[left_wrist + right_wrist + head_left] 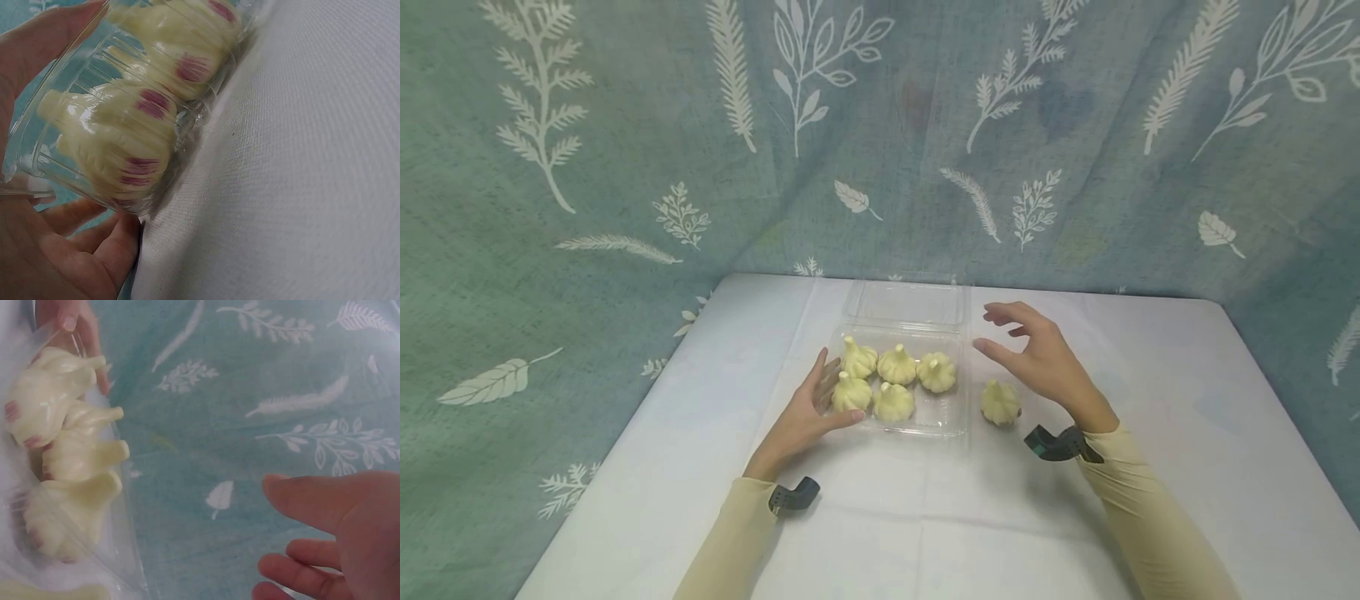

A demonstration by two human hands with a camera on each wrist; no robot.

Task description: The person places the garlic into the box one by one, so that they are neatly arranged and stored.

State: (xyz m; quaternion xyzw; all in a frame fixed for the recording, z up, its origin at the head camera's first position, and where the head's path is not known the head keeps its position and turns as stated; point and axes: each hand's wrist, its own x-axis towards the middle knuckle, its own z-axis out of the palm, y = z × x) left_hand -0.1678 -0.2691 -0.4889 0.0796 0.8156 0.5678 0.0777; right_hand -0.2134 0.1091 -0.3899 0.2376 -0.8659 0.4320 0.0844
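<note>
A clear plastic clamshell container (943,417) lies on the table with its lid (910,302) folded back behind it. Several pale garlic bulbs (897,365) sit inside in two rows; purple streaks mark their sides in the left wrist view. My left hand (805,412) holds the container's left end, thumb over the near rim and fingers along the outer wall. To the right of the container, my right hand (1037,354) hovers with nothing in it, thumb and fingers spread apart. One loose garlic bulb (1001,403) lies on the cloth just below that hand.
A white cloth (880,542) covers the table. Behind it and along its sides hangs a blue-green curtain (895,233) with white leaf prints. Dark bands circle both wrists over beige sleeves (1150,517).
</note>
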